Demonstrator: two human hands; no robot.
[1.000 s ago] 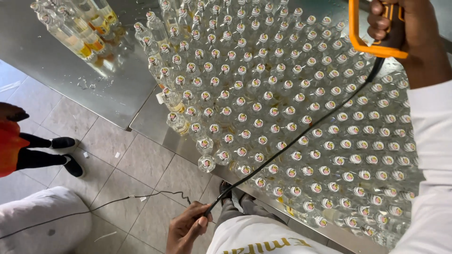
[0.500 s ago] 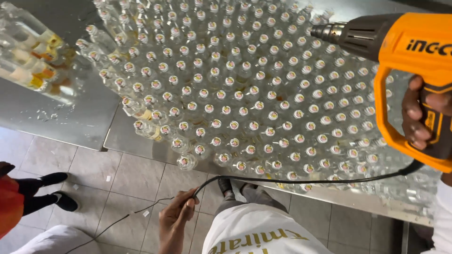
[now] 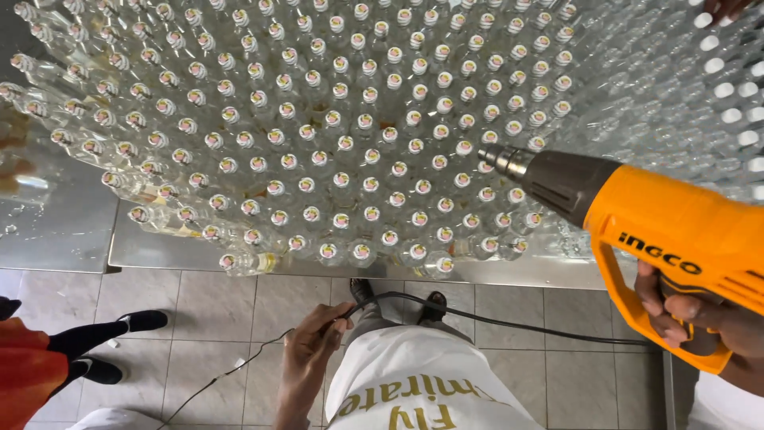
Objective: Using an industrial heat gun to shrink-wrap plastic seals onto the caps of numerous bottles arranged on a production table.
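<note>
Gripping heat gun (image 3: 660,231), cord (image 3: 493,320), bottles (image 3: 334,135)

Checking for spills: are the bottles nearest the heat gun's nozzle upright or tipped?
Upright: the bottles show their round caps end-on, in even rows, near the heat gun nozzle.

bottles (image 3: 342,143): packed cap to cap, no gap for a hand
table (image 3: 56,231): bare strip on the left edge
floor (image 3: 199,318): open-ish, but black cable (image 3: 509,322) runs across it
</note>
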